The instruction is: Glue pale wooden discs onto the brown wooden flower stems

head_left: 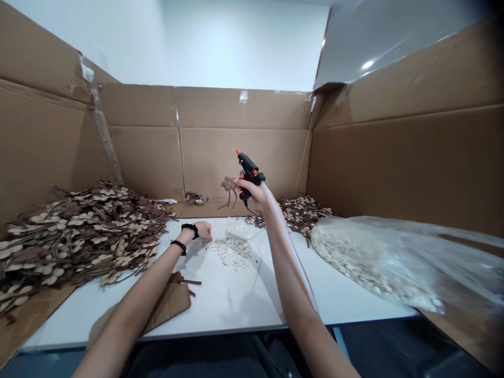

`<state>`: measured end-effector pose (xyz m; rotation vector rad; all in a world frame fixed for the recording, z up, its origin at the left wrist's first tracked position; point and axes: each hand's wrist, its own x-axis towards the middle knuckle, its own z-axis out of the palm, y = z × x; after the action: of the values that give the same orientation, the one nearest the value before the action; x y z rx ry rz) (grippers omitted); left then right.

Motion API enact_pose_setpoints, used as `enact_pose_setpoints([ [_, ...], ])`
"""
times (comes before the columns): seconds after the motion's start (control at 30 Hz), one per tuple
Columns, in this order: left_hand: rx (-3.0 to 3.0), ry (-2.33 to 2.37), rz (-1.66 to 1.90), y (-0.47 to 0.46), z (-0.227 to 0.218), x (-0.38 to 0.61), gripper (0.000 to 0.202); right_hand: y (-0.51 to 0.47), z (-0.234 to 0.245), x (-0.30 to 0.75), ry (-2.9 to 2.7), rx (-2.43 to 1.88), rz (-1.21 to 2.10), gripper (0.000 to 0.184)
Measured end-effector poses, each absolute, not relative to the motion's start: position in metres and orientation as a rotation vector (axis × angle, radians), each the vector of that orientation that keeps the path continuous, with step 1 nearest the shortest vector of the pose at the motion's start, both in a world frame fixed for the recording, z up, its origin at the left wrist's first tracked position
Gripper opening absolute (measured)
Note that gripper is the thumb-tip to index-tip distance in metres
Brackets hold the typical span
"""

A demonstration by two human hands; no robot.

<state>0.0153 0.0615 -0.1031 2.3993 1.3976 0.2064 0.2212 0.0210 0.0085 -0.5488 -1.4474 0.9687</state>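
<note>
My right hand (252,190) is wrapped round a black hot glue gun (249,167) with an orange tip, raised above the table and pointing up and away. A clear glue stick (289,239) runs back from it along my forearm. The same hand also pinches a brown flower-shaped piece (228,184) with hanging strips. At the left edge of a small heap of flat white discs (235,247), my left hand (203,231) is low over the white table (252,299), fingers closed. Whatever its fingertips hold is hidden. Two black bands circle the left wrist.
A big pile of brown and cream flower pieces (94,226) lies left, a smaller pile (301,210) back right. A clear plastic bag of white discs (366,257) rests at right. A cardboard piece (173,304) lies near the front. Cardboard walls (244,152) surround the table.
</note>
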Motion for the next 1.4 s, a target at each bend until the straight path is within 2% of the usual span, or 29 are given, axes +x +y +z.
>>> enact_pose_setpoints([
  [0.2, 2.284, 1.383, 0.220, 0.066, -0.114, 0.015, 0.025, 0.020, 0.008, 0.219, -1.481, -0.547, 0.921, 0.030],
  [0.37, 2.241, 1.280, 0.424, 0.072, -0.105, 0.013, 0.019, 0.017, 0.010, 0.218, -1.481, -0.555, 0.914, 0.032],
  [0.43, 2.223, 1.230, 0.557, 0.073, -0.090, 0.012, 0.021, 0.016, 0.010, 0.218, -1.507, -0.560, 0.898, 0.032],
  [0.6, 2.044, 1.033, 1.133, 0.048, -0.028, 0.008, 0.045, 0.021, 0.008, 0.219, -1.525, -0.610, 0.830, 0.030],
  [0.7, 1.918, 1.018, 1.379, 0.017, 0.004, 0.008, 0.044, 0.027, 0.005, 0.219, -1.553, -0.591, 0.744, 0.027],
  [0.8, 1.867, 1.008, 1.439, -0.006, 0.020, 0.010, 0.042, 0.029, 0.004, 0.218, -1.588, -0.592, 0.697, 0.026],
  [1.23, 1.955, 0.951, 1.396, -0.017, 0.024, 0.020, 0.029, 0.018, 0.006, 0.209, -1.638, -0.588, 0.715, 0.025],
  [1.4, 2.297, 1.044, 1.691, -0.012, 0.018, 0.023, 0.021, 0.015, 0.008, 0.207, -1.648, -0.588, 0.758, 0.024],
])
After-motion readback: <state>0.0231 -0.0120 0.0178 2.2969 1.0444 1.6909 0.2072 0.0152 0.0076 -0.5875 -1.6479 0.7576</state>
